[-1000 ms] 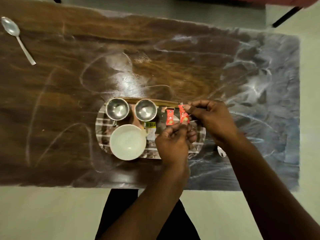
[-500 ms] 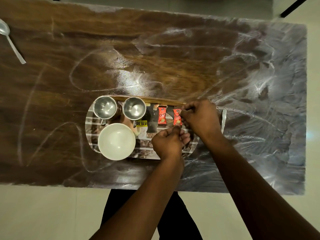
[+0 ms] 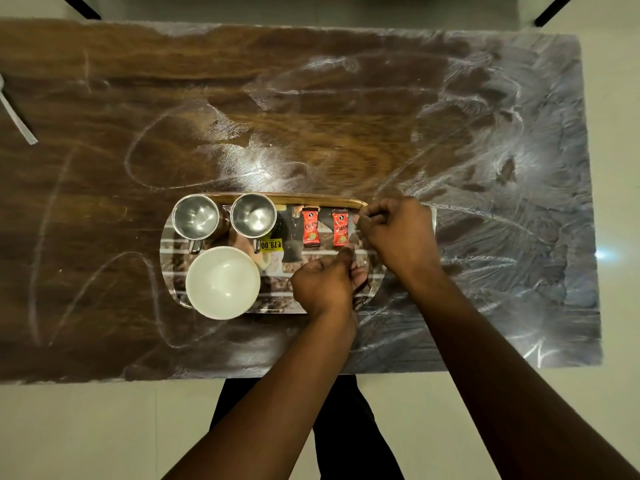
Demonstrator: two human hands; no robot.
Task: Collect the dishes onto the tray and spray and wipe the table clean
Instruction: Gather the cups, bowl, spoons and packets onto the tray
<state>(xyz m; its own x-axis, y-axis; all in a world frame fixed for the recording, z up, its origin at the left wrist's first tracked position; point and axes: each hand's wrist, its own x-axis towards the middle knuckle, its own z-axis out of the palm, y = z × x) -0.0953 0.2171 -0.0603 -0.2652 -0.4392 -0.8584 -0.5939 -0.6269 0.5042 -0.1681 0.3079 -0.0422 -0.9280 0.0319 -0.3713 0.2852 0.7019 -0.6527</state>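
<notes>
Wood-grain table (image 3: 104, 168), dark brown, fills most of the view. White wipe smears (image 3: 485, 161) cover it and are thickest to the right of your right hand.

Tray (image 3: 311, 198): oval, with a printed surface and a wooden far rim. It lies under both of your hands.

White bowl (image 3: 222, 283): upright on the near part of the tray, just left of your left hand and not touching it.

Right hand (image 3: 398, 233): knuckles up, fingers curled tight, fingertips drawn together at the tray's far right corner. You cannot tell from this view whether they pinch the rim, some small thing, or nothing.

Left hand (image 3: 322, 285): over the tray's near right part, nearer to you than the right hand, fingers curled. Thumb and forefinger tips sit at the near end of the right red sachet (image 3: 340, 228). Whether they touch or pinch it cannot be told.

Steel cups: two, upright and side by side on the far left part of the tray, handles toward you. The left cup (image 3: 195, 216) is well apart from both hands; the right cup (image 3: 253, 214) is nearer your left hand.

Red sachets: both lie flat on the tray. The right one lies just left of your right fingers and just beyond your left fingertips. The left red sachet (image 3: 310, 227) lies beside it, not touching, further from both hands.

Spoon handle (image 3: 20, 123): on the table at the frame's left edge, off the tray and well apart from both hands.

Yellow price sticker (image 3: 271, 244): on the tray, left of your left hand, by the right cup's handle.
</notes>
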